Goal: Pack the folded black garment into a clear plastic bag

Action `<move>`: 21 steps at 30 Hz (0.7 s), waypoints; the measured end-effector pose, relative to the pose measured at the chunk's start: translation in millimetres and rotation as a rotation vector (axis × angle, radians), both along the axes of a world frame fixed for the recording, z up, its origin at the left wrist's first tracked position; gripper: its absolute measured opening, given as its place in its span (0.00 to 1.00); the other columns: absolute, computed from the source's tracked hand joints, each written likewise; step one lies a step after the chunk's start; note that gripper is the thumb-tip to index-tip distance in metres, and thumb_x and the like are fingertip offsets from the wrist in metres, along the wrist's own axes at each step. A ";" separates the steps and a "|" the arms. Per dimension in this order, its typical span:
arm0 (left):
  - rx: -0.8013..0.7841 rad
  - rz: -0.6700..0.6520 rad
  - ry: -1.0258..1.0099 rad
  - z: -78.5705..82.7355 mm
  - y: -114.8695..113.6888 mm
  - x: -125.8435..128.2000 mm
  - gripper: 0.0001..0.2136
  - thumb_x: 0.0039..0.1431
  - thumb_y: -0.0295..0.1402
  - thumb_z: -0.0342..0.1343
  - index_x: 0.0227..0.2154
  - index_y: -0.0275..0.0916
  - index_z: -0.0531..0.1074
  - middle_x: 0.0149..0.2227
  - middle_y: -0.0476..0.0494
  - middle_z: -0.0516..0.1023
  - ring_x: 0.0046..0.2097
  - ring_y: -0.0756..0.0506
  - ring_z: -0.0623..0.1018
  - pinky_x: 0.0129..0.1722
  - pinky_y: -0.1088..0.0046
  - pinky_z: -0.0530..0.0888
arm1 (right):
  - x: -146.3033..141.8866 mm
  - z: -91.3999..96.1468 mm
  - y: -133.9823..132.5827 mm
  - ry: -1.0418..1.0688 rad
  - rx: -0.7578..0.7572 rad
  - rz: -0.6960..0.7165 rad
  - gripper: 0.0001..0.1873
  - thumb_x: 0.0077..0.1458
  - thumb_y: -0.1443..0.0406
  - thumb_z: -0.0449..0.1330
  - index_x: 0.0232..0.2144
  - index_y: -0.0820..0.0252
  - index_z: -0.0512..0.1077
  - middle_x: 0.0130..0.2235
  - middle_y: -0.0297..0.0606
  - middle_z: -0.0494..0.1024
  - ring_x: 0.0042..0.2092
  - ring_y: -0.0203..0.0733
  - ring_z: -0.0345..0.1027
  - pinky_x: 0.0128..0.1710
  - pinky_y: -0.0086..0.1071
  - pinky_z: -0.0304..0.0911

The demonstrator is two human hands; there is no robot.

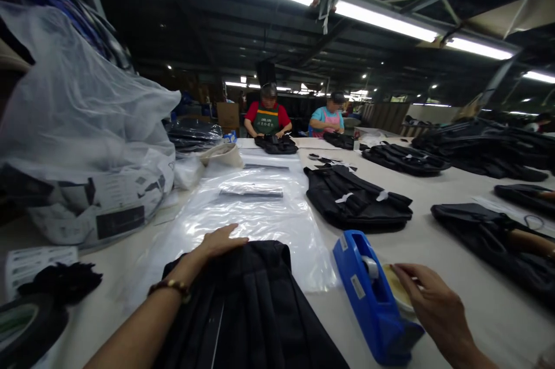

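My left hand (pixel 219 243) lies flat with fingers stretched out on the far edge of a folded black garment (pixel 247 311), where it meets a sheet of clear plastic bags (pixel 260 207). My right hand (pixel 433 302) rests on the tape roll (pixel 396 288) in a blue tape dispenser (pixel 368 299), fingers curled against the roll. A beaded bracelet sits on my left wrist.
A big clear bag of printed tags (pixel 82 143) stands at the left. Folded black garments (pixel 355 198) lie across the long table (pixel 446 253). Two people work at the far end. A black tape roll (pixel 21 328) lies at the near left.
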State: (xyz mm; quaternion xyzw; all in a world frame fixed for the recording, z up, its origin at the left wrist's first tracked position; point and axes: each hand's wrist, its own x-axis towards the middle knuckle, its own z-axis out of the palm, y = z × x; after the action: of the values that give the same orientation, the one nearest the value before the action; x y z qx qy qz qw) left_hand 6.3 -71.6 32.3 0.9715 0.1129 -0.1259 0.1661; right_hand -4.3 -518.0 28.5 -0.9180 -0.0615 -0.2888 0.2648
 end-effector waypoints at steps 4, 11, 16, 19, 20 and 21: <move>-0.050 -0.016 -0.003 -15.1 -20.2 13.8 0.34 0.52 0.53 0.44 0.52 0.31 0.67 0.57 0.32 0.67 0.57 0.35 0.67 0.54 0.62 0.64 | -6.5 17.4 75.4 0.072 0.015 0.204 0.25 0.54 0.43 0.49 0.20 0.55 0.65 0.21 0.33 0.70 0.24 0.39 0.65 0.26 0.32 0.60; -0.118 -0.025 -0.115 -0.1 -19.9 3.7 0.19 0.47 0.50 0.55 0.31 0.37 0.76 0.35 0.41 0.80 0.40 0.40 0.77 0.35 0.70 0.70 | 59.8 -15.1 166.5 0.261 -0.042 0.548 0.18 0.59 0.56 0.46 0.37 0.60 0.70 0.38 0.44 0.74 0.37 0.43 0.70 0.40 0.38 0.66; -0.076 0.013 -0.420 14.8 -31.6 -32.9 0.12 0.53 0.44 0.55 0.31 0.39 0.73 0.35 0.44 0.78 0.40 0.43 0.75 0.40 0.69 0.67 | 100.9 -41.9 192.5 0.304 -0.127 0.825 0.19 0.54 0.63 0.52 0.48 0.55 0.70 0.52 0.44 0.71 0.53 0.47 0.65 0.54 0.44 0.59; -0.035 -0.048 -0.695 9.1 -35.5 -51.1 0.11 0.51 0.42 0.60 0.24 0.38 0.71 0.27 0.46 0.75 0.33 0.45 0.75 0.34 0.70 0.67 | 102.9 -63.4 215.2 0.323 -0.129 0.975 0.22 0.49 0.62 0.59 0.49 0.52 0.71 0.53 0.39 0.71 0.54 0.45 0.65 0.55 0.42 0.59; -0.021 -0.073 -0.779 5.9 -35.7 -54.3 0.11 0.50 0.41 0.61 0.23 0.38 0.70 0.25 0.47 0.75 0.30 0.45 0.74 0.31 0.70 0.67 | 101.4 -71.4 224.6 0.322 -0.113 0.998 0.22 0.49 0.60 0.60 0.48 0.52 0.71 0.52 0.39 0.72 0.53 0.45 0.66 0.54 0.42 0.60; -0.008 -0.093 -0.847 2.6 -35.6 -56.3 0.12 0.49 0.40 0.62 0.21 0.38 0.70 0.23 0.48 0.74 0.28 0.45 0.74 0.29 0.70 0.66 | 99.6 -79.3 234.0 0.313 -0.094 1.002 0.22 0.49 0.60 0.60 0.48 0.52 0.71 0.51 0.38 0.74 0.51 0.45 0.67 0.53 0.43 0.62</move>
State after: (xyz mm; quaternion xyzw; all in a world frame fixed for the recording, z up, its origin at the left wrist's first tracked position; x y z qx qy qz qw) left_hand -49.9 -107.2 34.9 0.9408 -0.0096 0.2768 0.1956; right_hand 95.3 -284.0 -50.8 -0.8191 -0.4654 0.0171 0.3348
